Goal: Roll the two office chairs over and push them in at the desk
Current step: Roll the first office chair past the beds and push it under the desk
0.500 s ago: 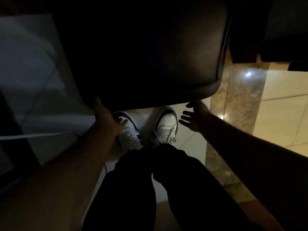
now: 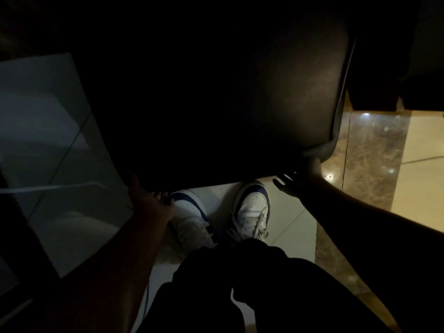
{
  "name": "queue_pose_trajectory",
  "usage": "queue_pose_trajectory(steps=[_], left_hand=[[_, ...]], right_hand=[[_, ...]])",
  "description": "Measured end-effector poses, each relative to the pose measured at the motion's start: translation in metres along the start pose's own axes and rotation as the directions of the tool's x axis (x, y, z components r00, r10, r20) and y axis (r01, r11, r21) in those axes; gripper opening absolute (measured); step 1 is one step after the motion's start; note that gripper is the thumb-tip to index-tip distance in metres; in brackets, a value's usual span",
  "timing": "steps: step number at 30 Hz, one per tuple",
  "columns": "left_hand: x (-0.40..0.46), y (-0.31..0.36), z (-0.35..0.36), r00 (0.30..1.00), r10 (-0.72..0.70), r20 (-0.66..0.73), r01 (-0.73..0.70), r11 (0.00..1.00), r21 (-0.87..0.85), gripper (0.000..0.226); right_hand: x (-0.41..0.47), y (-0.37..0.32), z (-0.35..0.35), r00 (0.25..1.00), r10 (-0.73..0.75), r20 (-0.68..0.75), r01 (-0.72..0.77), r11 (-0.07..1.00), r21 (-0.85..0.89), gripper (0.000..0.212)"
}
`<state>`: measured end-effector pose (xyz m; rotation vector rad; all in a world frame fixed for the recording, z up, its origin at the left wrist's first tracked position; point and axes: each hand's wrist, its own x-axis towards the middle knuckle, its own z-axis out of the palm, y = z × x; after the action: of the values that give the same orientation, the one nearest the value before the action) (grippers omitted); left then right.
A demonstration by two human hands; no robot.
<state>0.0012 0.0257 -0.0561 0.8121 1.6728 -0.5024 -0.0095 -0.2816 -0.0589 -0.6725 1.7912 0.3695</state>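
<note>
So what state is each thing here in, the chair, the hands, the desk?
Office chair: upright, its back facing the person.
Left hand: on the chair back's lower left edge.
Right hand: fingers spread at the lower right corner.
Glass desk: on the left, beside the chair.

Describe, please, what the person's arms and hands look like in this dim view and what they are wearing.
Both forearms are bare, with no sleeves in view. The left hand and right hand wear no gloves; no watch or ring shows, though the light is poor. Lower down are dark trousers and white sneakers with dark blue trim.
</note>
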Motion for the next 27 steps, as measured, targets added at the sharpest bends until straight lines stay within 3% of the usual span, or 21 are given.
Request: queue_pose_trajectory(steps=[6, 10, 17, 22, 27], left_hand=[[-0.019, 0.005, -0.018, 0.994, -0.028, 0.103, 0.029, 1.000, -0.009, 0.064], [-0.061, 0.005, -0.026, 0.986, 0.051, 0.160, -0.043, 0.998, -0.052, 0.072], [-0.208, 0.047, -0.049, 0.983, 0.125, 0.133, -0.129, 0.991, 0.018, 0.065], [-0.324, 0.093, -0.064, 0.973, 0.192, 0.125, -0.200, 0.978, 0.052, 0.067], [-0.432, 0.142, -0.062, 0.947, 0.315, 0.068, -0.318, 0.948, 0.033, 0.061]], right_hand=[[-0.023, 0.004, -0.015, 0.998, -0.039, 0.038, 0.036, 0.996, 0.081, 0.040], [-0.065, 0.000, -0.034, 0.997, -0.052, 0.056, 0.048, 0.996, 0.071, 0.039], [-0.210, -0.021, -0.065, 0.989, -0.115, 0.096, 0.113, 0.993, 0.029, 0.023], [-0.328, -0.045, -0.072, 0.968, -0.161, 0.193, 0.163, 0.987, 0.005, 0.044], [-0.438, -0.069, -0.058, 0.948, -0.243, 0.207, 0.242, 0.970, 0.030, 0.046]])
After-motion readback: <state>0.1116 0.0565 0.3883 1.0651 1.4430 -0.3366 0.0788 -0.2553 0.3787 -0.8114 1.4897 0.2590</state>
